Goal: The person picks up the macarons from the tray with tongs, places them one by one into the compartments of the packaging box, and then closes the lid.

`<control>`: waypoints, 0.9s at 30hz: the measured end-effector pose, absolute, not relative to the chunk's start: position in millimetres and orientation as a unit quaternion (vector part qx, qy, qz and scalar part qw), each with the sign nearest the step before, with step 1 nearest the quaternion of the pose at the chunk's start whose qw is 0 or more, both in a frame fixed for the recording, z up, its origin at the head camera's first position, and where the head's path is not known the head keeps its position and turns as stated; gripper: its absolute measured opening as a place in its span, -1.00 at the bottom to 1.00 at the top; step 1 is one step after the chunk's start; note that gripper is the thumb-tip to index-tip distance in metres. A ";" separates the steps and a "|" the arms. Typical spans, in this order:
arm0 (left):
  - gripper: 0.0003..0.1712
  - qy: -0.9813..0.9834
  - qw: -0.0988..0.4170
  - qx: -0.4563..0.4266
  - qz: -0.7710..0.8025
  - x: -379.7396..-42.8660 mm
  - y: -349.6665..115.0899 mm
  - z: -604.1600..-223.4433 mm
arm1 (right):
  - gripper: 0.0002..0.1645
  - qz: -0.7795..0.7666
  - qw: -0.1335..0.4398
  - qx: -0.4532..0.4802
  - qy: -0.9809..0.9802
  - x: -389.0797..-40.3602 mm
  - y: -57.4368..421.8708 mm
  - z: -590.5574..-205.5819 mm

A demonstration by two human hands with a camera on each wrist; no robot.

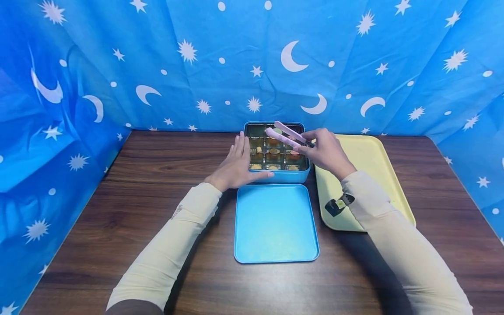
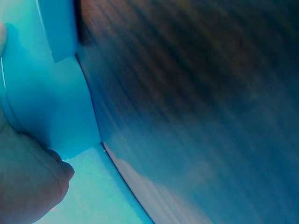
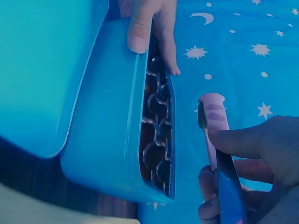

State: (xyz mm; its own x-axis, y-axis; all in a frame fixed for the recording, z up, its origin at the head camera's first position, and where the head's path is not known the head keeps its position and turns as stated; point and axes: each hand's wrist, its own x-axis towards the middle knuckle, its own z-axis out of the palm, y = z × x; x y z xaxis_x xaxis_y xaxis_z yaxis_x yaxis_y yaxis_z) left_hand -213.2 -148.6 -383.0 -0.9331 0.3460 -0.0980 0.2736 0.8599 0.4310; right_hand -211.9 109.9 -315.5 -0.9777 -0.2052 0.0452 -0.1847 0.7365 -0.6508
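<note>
Head view: blue box (image 1: 289, 177) on the worktop (image 1: 173, 162), beyond the blue lid (image 1: 277, 223), beside the yellow tray (image 1: 366, 159); contents of compartments (image 1: 273, 159) clearest here
Left hand (image 1: 233, 165): fingers straight, against box's left side, thumb along front edge
Right hand (image 1: 327, 151): pinches pink tongs (image 1: 290, 132) above box
Risk: slack pinch could drop the green piece (image 3: 201, 115) between the tongs
Right wrist view: shows green piece side-on; left wrist view shows no tongs

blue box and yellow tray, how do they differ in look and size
The blue box has tall walls, while the yellow tray is shallow. The yellow tray spans a larger area than the blue box. The blue box is divided inside; the yellow tray shows no dividers. Both have rounded corners and sit on the wooden table.
</note>
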 end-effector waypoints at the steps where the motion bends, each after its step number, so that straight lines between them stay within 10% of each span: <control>1: 0.59 0.961 0.086 0.161 0.209 -213.3 -148.7 -382.9 | -0.54 -0.350 0.015 -0.106 0.931 -213.6 106.3 -315.7; 27: 0.57 0.960 0.078 0.171 0.206 -212.3 -149.5 -381.4 | -0.70 -0.350 0.003 -0.121 0.929 -244.4 59.9 -332.9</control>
State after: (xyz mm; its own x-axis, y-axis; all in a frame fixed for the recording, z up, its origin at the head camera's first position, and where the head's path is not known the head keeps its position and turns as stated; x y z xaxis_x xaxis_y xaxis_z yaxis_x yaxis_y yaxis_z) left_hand -212.3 -149.5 -381.4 -0.9293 0.3607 -0.0791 0.2965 0.8565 0.4224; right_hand -244.4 59.9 -332.9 -0.9707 -0.2271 0.0783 -0.2224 0.7263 -0.6504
